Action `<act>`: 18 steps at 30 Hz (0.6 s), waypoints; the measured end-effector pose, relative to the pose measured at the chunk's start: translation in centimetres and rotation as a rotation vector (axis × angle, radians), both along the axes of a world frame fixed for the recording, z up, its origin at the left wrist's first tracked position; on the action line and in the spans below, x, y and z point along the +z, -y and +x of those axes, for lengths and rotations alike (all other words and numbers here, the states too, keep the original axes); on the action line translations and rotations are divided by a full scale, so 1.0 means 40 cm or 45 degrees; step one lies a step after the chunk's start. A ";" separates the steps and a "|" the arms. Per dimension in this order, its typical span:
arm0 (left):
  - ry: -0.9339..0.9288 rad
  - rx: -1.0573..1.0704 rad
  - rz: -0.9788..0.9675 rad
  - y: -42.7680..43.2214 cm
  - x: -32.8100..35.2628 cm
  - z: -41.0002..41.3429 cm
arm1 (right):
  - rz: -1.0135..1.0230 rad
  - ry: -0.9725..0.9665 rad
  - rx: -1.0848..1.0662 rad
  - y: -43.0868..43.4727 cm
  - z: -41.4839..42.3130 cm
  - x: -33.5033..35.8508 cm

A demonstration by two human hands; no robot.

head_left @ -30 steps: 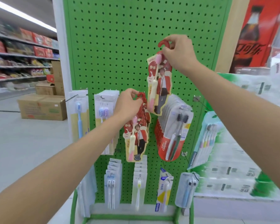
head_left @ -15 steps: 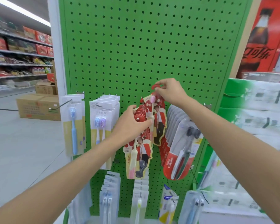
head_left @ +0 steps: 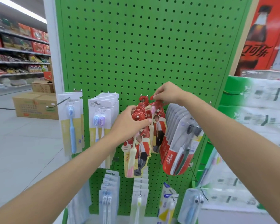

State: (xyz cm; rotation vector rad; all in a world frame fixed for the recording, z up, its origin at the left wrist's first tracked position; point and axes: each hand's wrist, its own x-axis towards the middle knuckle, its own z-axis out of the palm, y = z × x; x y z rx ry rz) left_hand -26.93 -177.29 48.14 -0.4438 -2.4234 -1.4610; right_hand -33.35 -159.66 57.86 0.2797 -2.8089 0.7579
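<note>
Mid-frame, the right hand (head_left: 168,93) pinches the hooked top of a glossy red card toothbrush pack (head_left: 159,126), lower than before; the left hand (head_left: 128,122) grips the hanging bunch of matching packs (head_left: 138,153).

The left hand (head_left: 129,122) grips the hanging stack of red toothbrush packs (head_left: 138,143) on the green pegboard (head_left: 144,46), while the right hand (head_left: 167,92) pinches one red pack (head_left: 158,126) by its hook tab.

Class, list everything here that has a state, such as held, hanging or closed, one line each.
right hand: pinches the hook of the single red pack.
single red pack: held behind the red pack stack; hooked on or not, unclear.
left hand: grips the red pack stack.
red pack stack: hanging on its peg.
Colgate packs: hanging.
cardboard box: closed, on the floor.
</note>
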 end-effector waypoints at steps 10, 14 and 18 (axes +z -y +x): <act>0.021 -0.040 0.011 0.025 0.002 0.005 | 0.014 -0.063 0.047 0.057 -0.023 -0.018; 0.068 -0.080 0.064 0.028 -0.004 -0.001 | 0.059 -0.061 0.069 0.083 -0.038 -0.026; 0.070 -0.099 0.087 0.029 -0.013 -0.004 | 0.093 -0.038 0.089 0.072 -0.038 -0.017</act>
